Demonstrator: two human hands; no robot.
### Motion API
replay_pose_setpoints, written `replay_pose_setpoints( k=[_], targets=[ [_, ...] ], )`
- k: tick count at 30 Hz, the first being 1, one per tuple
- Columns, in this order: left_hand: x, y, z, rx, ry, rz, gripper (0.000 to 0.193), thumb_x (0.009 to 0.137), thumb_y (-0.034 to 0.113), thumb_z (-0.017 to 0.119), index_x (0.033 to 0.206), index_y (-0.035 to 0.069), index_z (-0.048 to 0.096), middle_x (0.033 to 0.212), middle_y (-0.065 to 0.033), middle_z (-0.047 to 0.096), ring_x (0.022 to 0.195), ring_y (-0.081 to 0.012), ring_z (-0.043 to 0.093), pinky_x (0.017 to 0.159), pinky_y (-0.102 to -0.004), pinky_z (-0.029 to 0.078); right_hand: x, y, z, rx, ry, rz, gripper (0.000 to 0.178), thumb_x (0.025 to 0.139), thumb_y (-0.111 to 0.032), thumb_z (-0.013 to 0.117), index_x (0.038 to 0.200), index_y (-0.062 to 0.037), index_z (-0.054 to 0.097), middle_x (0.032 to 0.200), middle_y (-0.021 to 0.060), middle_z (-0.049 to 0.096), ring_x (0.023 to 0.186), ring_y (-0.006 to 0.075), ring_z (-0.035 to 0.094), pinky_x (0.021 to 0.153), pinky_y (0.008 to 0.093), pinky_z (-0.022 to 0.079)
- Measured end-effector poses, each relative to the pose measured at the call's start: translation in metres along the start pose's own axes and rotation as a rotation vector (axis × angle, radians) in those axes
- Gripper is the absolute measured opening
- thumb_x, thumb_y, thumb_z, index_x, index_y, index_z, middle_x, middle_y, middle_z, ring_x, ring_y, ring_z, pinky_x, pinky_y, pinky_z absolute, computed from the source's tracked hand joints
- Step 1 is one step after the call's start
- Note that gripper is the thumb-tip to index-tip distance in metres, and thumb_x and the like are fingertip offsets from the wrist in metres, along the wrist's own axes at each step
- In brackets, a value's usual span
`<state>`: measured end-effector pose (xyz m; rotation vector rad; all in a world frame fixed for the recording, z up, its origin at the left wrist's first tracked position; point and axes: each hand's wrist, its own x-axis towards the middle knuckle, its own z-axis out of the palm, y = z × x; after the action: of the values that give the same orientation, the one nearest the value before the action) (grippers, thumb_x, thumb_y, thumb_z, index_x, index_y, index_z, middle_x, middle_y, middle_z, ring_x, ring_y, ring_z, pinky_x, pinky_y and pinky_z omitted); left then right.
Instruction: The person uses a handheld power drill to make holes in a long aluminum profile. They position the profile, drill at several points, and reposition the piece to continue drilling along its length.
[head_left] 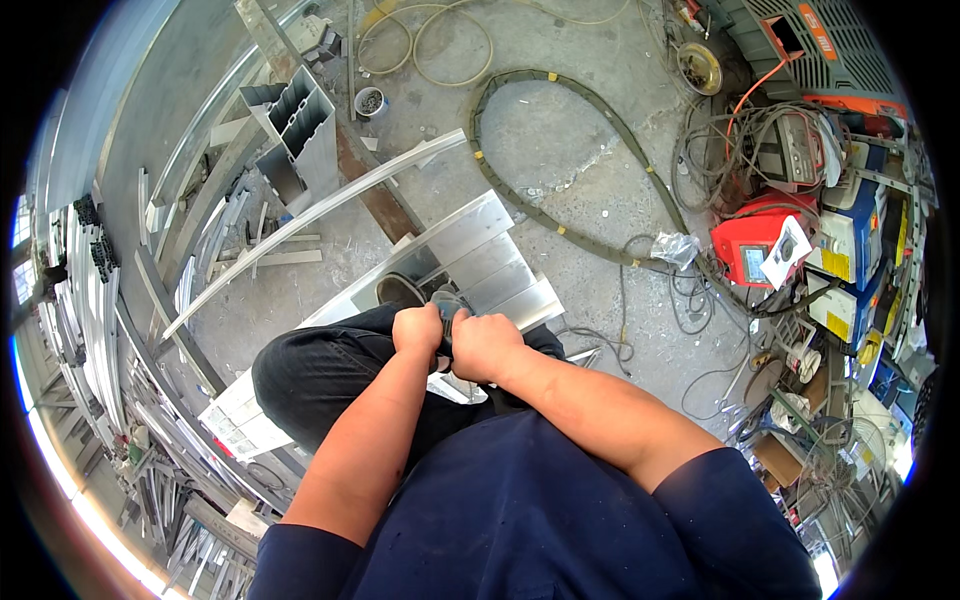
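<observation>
Left hand: (418, 328) centre of frame, fingers curled in, looks closed on the dark grey object.
Right hand: (485, 345) just right of it, also curled tight, apparently round the same object.
Dark grey object: (446, 322) dead centre, between the fists; kind can't be told. Probably small, stiff, light enough for one hand; best held round its body. Underside and grip covered by fingers.
Dark trousers: (310, 372) left of centre, hiding part of the panel.
Ridged metal panel: (490, 262) runs from centre right to lower left, beyond the hands. Likely stiff, awkwardly long, smooth enough to slip, thin edges that could dent; take it by both long edges. Middle hidden by hands and trousers; contact with object can't be made out.
Shoe: (402, 290) just above left hand, partly cut off by trousers.
Long pale strip: (320, 212) upper left, probably light, bendy.
Green hose: (560, 228) upper centre, looped on floor.
Red machine: (738, 245) right side, partly covered by paper.
Frame rim: stacked profiles (95, 330) far left, bent by lens, hard to separate.
</observation>
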<state>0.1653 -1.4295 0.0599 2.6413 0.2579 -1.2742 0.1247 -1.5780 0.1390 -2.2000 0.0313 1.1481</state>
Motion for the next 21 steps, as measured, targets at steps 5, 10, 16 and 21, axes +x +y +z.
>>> replay_pose_setpoints(
  k=[5,10,16,21],
  targets=[
    [0.0010,-0.0010,0.0007,0.002,-0.001,-0.001,0.047,0.090,0.034,0.045,0.087,-0.005,0.071,0.098,-0.0269,0.067,0.097,-0.0425,0.065,0.089,-0.0455,0.048,-0.0007,0.0001,-0.0014,-0.016,0.018,-0.009,0.057,0.077,-0.028,0.066,0.115,0.0124,0.050,0.086,0.0217,0.071,0.082,0.0346,0.071,0.074,0.0411,0.056],
    [-0.0049,0.0030,-0.0040,-0.011,-0.013,-0.023,0.047,0.090,0.034,0.045,0.087,-0.005,0.071,0.097,-0.0268,0.068,0.096,-0.0423,0.065,0.089,-0.0456,0.048,-0.0015,0.0004,0.0024,-0.014,0.030,-0.013,0.056,0.077,-0.027,0.066,0.113,0.0124,0.051,0.085,0.0215,0.071,0.081,0.0343,0.072,0.074,0.0409,0.056],
    [-0.0054,0.0020,-0.0042,-0.002,0.007,-0.002,0.048,0.091,0.034,0.044,0.086,-0.005,0.071,0.095,-0.0274,0.067,0.095,-0.0422,0.065,0.089,-0.0459,0.048,-0.0003,-0.0006,-0.0002,-0.024,0.016,-0.022,0.053,0.077,-0.026,0.066,0.112,0.0116,0.051,0.085,0.0217,0.071,0.081,0.0342,0.072,0.074,0.0407,0.056],
    [-0.0013,-0.0014,-0.0013,-0.031,-0.003,-0.018,0.047,0.092,0.033,0.043,0.087,-0.004,0.071,0.096,-0.0270,0.067,0.095,-0.0419,0.065,0.088,-0.0466,0.049,0.0004,0.0003,0.0009,-0.005,0.022,-0.012,0.051,0.076,-0.025,0.066,0.110,0.0108,0.052,0.084,0.0215,0.071,0.081,0.0340,0.072,0.073,0.0407,0.056]
  ],
)
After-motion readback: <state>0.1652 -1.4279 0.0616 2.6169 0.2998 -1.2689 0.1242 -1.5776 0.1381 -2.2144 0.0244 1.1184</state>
